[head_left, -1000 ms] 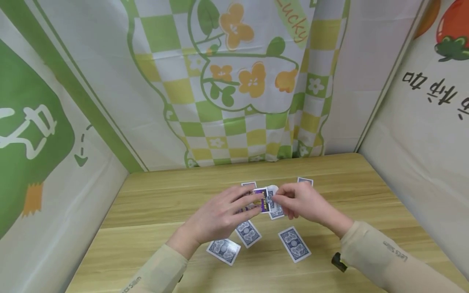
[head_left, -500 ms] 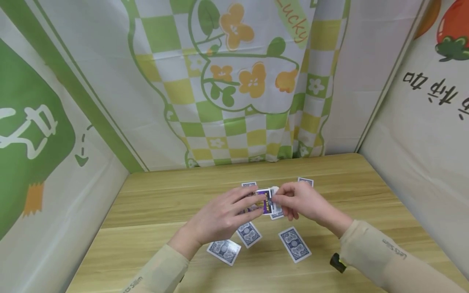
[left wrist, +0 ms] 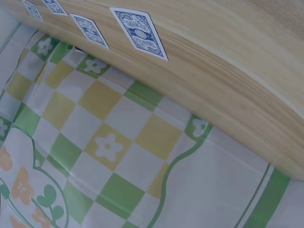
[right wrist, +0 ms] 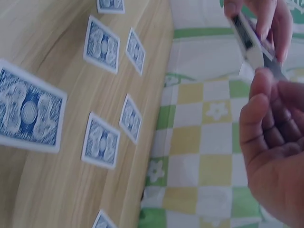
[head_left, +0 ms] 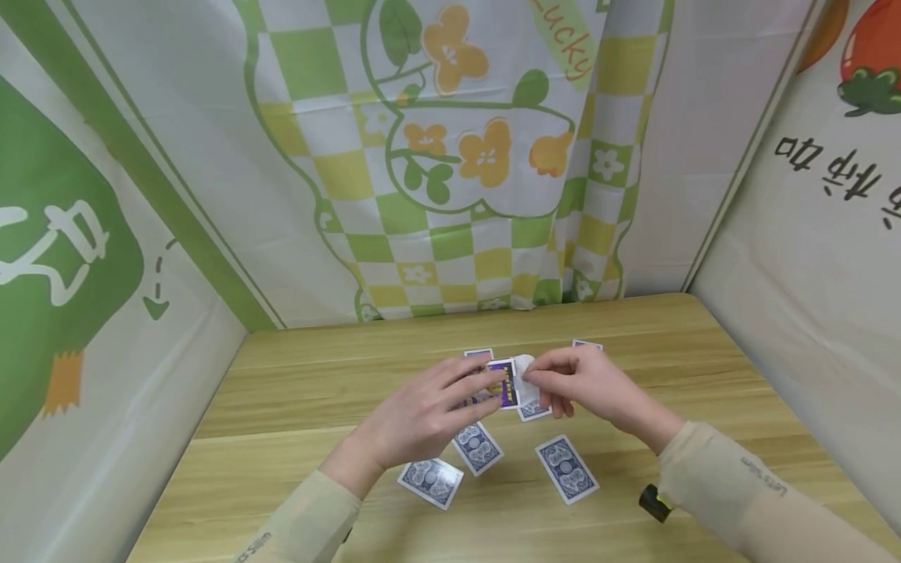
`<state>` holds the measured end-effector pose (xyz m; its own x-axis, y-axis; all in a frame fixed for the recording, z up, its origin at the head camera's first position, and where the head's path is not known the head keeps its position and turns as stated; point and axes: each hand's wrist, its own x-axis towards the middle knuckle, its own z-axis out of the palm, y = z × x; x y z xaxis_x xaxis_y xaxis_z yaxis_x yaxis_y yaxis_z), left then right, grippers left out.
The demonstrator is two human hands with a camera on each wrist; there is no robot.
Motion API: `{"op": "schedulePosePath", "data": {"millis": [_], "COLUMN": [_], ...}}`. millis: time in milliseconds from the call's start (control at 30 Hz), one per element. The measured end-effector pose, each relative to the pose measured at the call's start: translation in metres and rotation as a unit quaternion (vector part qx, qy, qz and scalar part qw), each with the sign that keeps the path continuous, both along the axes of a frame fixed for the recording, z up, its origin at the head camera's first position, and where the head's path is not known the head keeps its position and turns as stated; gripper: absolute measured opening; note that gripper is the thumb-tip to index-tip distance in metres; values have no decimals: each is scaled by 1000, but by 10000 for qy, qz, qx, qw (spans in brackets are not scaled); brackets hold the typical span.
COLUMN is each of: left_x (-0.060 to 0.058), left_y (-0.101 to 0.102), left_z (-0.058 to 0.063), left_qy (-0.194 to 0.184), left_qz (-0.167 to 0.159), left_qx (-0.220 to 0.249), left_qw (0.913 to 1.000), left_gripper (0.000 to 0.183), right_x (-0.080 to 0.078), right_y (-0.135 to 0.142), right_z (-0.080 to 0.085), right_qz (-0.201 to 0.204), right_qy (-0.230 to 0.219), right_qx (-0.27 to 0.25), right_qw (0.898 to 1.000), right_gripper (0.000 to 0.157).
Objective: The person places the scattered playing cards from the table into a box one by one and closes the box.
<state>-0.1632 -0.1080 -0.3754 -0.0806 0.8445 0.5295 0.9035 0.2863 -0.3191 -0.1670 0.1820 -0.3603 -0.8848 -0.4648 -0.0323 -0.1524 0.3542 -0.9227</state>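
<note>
Card box (head_left: 511, 391) held up above the cards (head_left: 566, 469)
Left hand (head_left: 426, 408) grips it; right hand (head_left: 580, 385) pinches the white flap (head_left: 522, 367) at its end. Best to hold the box still and bend softly (the flap might rip).

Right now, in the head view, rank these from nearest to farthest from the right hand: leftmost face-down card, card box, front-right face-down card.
1. Card box: just left of the right hand.
2. Front-right face-down card: on the table, lower in the view.
3. Leftmost face-down card: front left.
</note>
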Motion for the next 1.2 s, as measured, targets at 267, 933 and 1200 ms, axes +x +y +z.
{"op": "schedulePosePath", "data": {"millis": [267, 933, 1200], "left_x": [-1, 0, 0], "left_y": [-5, -9, -10], "left_z": [0, -1, -2], "left_qy": [-27, -107, -72], "left_qz": [50, 181, 215], "left_qx": [48, 31, 22], "left_qw": [10000, 9998, 9997], "left_gripper": [46, 50, 50], "right_x": [-9, 5, 11], "right_y": [24, 26, 23], "right_z": [-13, -86, -103], "right_qz": [353, 1852, 2019], "right_qy": [-114, 792, 1324], "right_qx": [181, 2993, 3597], "right_qw": [9992, 9327, 9013], "right_gripper": [21, 89, 94]}}
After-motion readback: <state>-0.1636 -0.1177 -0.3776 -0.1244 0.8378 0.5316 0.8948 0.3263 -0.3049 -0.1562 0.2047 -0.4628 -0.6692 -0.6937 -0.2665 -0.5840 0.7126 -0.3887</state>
